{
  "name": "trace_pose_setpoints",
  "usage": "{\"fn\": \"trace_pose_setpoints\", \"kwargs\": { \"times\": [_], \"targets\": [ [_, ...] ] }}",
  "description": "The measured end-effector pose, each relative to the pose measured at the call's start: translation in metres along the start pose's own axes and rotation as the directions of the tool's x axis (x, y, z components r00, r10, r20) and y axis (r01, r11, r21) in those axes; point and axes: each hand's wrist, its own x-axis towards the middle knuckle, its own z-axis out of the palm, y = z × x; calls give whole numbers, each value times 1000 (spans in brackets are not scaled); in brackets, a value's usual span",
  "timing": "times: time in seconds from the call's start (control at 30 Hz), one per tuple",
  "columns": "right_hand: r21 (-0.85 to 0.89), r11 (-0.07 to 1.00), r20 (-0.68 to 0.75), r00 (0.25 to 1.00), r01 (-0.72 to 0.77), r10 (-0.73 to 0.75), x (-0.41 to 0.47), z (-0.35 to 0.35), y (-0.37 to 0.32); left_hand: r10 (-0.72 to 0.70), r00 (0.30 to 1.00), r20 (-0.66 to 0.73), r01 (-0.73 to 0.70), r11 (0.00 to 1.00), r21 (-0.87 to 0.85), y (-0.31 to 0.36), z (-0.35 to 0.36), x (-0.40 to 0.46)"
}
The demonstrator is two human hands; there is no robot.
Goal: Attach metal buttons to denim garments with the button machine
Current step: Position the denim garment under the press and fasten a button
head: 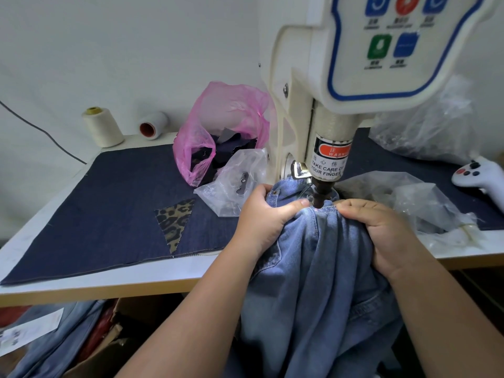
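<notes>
Both hands hold the denim garment [313,263] bunched under the button machine [324,110] punch at the counter [81,285] edge. Left hand [261,219] grip clamps denim at 9 o'clock of the punch, right hand [381,230] at 3 o'clock.

Two hands grip one denim garment [321,255]: the left hand [261,216] and right hand [381,230] close on the cloth either side of the single machine [332,110] plunger. Left of the grip lie two thread cones, one cream [102,126] and one white [152,128], one pink bag [226,118], one clear bag [234,181] and one leopard patch [174,222]. Right of the grip sit two clear bags, near [409,197] and far [431,126], and one white controller [482,175]. Five buttons [379,47] show on the machine panel above.
</notes>
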Motion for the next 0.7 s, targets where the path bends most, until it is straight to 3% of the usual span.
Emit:
{"fn": "trace_pose_setpoints", "kwargs": {
  "times": [0.7],
  "targets": [
    [-20,1000,48,999,-17,18,0,-2,-1,-3,1000,5,3,1000,7,1,0,-1]
  ]
}}
